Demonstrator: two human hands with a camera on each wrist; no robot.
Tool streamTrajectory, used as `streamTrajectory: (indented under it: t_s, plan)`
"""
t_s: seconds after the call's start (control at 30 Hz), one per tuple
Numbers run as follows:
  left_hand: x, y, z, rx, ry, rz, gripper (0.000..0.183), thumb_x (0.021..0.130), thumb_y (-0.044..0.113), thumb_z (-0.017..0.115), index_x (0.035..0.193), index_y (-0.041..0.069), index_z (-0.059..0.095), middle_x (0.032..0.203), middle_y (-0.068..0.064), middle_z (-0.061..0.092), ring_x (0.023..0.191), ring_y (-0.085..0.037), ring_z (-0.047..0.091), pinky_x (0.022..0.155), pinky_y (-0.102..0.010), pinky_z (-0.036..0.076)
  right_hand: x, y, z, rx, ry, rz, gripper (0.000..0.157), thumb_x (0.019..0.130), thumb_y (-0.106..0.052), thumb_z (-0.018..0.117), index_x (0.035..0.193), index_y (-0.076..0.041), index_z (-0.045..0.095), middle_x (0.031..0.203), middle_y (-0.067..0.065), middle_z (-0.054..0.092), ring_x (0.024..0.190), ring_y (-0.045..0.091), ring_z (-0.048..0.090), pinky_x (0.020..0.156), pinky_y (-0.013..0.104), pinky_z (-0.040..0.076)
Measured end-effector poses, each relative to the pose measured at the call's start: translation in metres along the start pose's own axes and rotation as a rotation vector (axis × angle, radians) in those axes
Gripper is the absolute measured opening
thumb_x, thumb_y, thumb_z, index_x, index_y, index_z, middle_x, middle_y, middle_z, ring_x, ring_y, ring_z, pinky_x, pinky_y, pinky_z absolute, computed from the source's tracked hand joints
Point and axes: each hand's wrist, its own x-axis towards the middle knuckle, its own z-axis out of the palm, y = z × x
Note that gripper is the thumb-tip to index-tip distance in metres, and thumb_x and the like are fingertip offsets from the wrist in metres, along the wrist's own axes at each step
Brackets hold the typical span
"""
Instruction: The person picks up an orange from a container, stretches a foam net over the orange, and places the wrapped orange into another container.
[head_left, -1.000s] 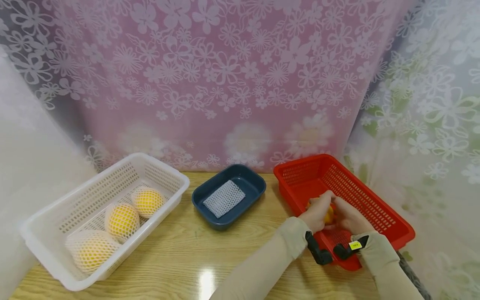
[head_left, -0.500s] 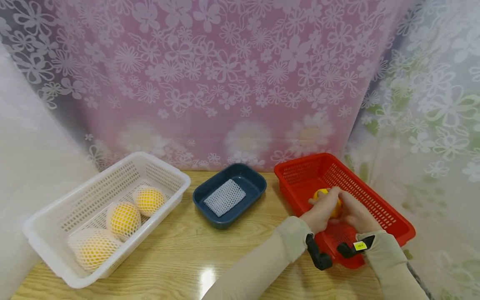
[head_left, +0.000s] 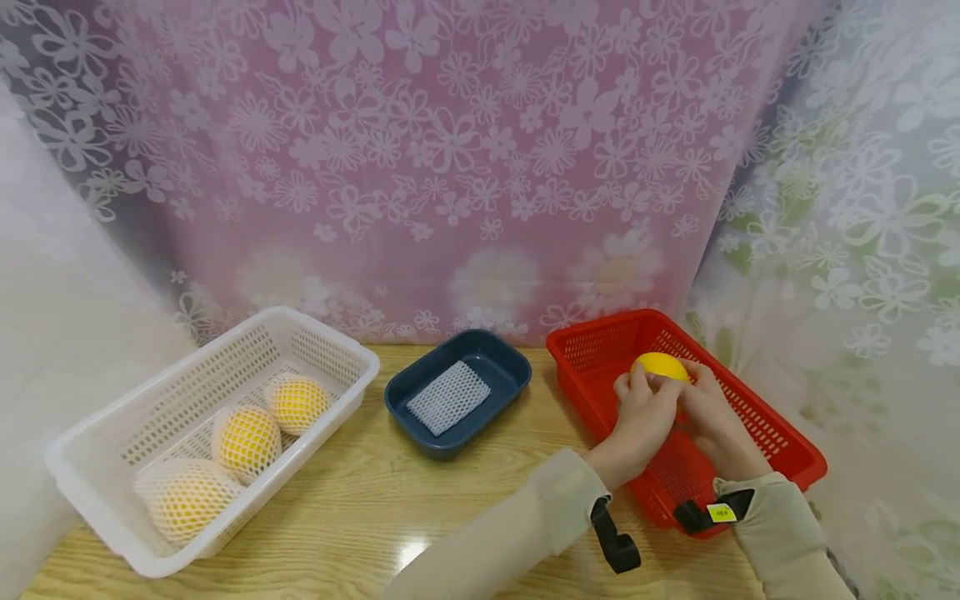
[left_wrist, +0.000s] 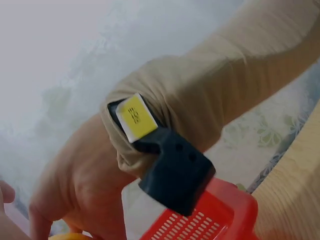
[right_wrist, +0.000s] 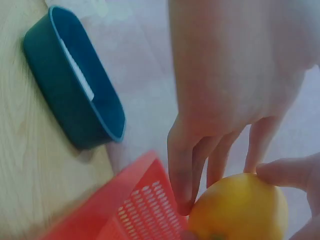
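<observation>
Over the red basket (head_left: 600, 331), my left hand (head_left: 641, 421) and right hand (head_left: 716, 425) hold a smooth yellow fruit (head_left: 663, 365) between them. The fingers of both hands bend toward its near side and cover its lower part in the head view. In the right wrist view, my left hand (right_wrist: 240, 75) reaches down to the yellow fruit (right_wrist: 240, 207), while a thumb from the right edge presses its top. Only a sliver of the fruit (left_wrist: 70, 236) appears beneath my right hand (left_wrist: 92, 175) in the left wrist view.
At left, a white basket (head_left: 135, 410) contains three yellow fruits in white foam nets, one being this netted fruit (head_left: 247, 442). A dark blue tray (head_left: 512, 362) in the middle bears a flat white foam net (head_left: 448, 398). The wooden table (head_left: 360, 517) ends at a floral curtain (head_left: 480, 167).
The yellow fruit has risen farther out of the hands, toward the back of the red basket, and more of it shows. My left wrist has shifted slightly left and toward me.
</observation>
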Motion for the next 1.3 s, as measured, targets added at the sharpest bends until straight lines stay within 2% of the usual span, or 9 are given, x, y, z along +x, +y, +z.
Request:
streamTrajectory:
  t_s: [0.07,0.13,0.27,0.5,0.6,0.73,0.87,1.07,1.3]
  plan:
    - [-0.005,0.0,-0.01,0.001,-0.048,0.057,0.073,0.088,0.038,0.061,0.153,0.023,0.031,0.144,0.01,0.029,0.119,-0.016,0.043,0.098,-0.036,0.046,-0.005,-0.006,0.005,0.01,0.037,-0.013,0.071,0.099,-0.024,0.062,0.149,-0.002,0.017,0.126,0.003,0.035,0.101,0.015,0.046,0.076,0.029,0.053]
    - [-0.009,0.0,-0.022,0.024,-0.096,0.12,0.074,0.09,0.04,0.06,0.155,0.023,0.028,0.145,0.012,0.029,0.122,-0.012,0.045,0.101,-0.034,0.045,-0.012,-0.011,0.01,0.016,0.052,-0.044,0.075,0.097,-0.022,0.065,0.151,-0.002,0.016,0.128,0.004,0.034,0.102,0.017,0.046,0.076,0.027,0.054]
    - [-0.016,-0.004,-0.048,0.069,-0.153,0.231,0.07,0.094,0.039,0.057,0.155,0.019,0.029,0.146,0.012,0.033,0.126,-0.008,0.043,0.107,-0.033,0.039,-0.028,-0.019,0.018,0.011,0.045,-0.118,0.072,0.095,-0.018,0.069,0.148,-0.006,0.022,0.131,0.003,0.032,0.103,0.017,0.047,0.077,0.026,0.055]
    - [-0.029,-0.022,-0.098,-0.079,-0.263,0.334,0.062,0.1,0.026,0.053,0.154,0.014,0.028,0.138,0.002,0.047,0.103,-0.008,0.055,0.088,-0.023,0.047,-0.048,-0.02,0.051,-0.048,-0.007,-0.261,0.067,0.092,-0.007,0.07,0.146,-0.01,0.031,0.136,0.009,0.032,0.105,0.018,0.051,0.08,0.025,0.054]
    - [-0.037,-0.031,-0.116,-0.104,-0.29,0.375,0.061,0.101,0.022,0.051,0.156,0.013,0.025,0.141,-0.005,0.046,0.107,-0.012,0.057,0.091,-0.024,0.047,-0.053,-0.016,0.07,-0.119,0.006,-0.335,0.069,0.089,-0.005,0.073,0.146,-0.009,0.034,0.135,0.011,0.036,0.104,0.019,0.052,0.08,0.024,0.054]
    - [-0.045,-0.043,-0.139,-0.166,-0.293,0.43,0.06,0.103,0.017,0.051,0.156,0.013,0.023,0.151,-0.008,0.033,0.124,-0.022,0.05,0.102,-0.028,0.043,-0.058,-0.009,0.095,-0.208,0.038,-0.435,0.074,0.083,-0.004,0.079,0.144,-0.009,0.039,0.134,0.01,0.043,0.104,0.024,0.052,0.08,0.025,0.053]
    - [-0.051,-0.058,-0.162,-0.243,-0.264,0.495,0.056,0.103,0.015,0.051,0.154,0.015,0.028,0.151,-0.01,0.034,0.128,-0.025,0.047,0.104,-0.029,0.042,-0.06,-0.001,0.121,-0.206,0.032,-0.505,0.08,0.077,-0.005,0.085,0.144,-0.012,0.041,0.136,0.004,0.046,0.107,0.027,0.052,0.081,0.028,0.054]
    - [-0.052,-0.09,-0.197,-0.229,-0.204,0.664,0.052,0.103,0.007,0.046,0.152,0.008,0.031,0.152,-0.015,0.036,0.136,-0.027,0.042,0.108,-0.031,0.039,-0.054,0.02,0.158,0.015,-0.077,-0.505,0.081,0.073,0.005,0.084,0.142,-0.009,0.043,0.139,0.007,0.046,0.114,0.032,0.05,0.086,0.033,0.054]
    - [-0.053,-0.126,-0.232,-0.103,-0.12,0.667,0.057,0.099,0.001,0.051,0.152,0.003,0.03,0.152,-0.014,0.036,0.135,-0.022,0.042,0.11,-0.027,0.035,-0.045,0.061,0.194,0.229,-0.168,-0.486,0.079,0.072,0.01,0.081,0.14,-0.005,0.042,0.14,0.013,0.043,0.116,0.028,0.052,0.091,0.035,0.053]
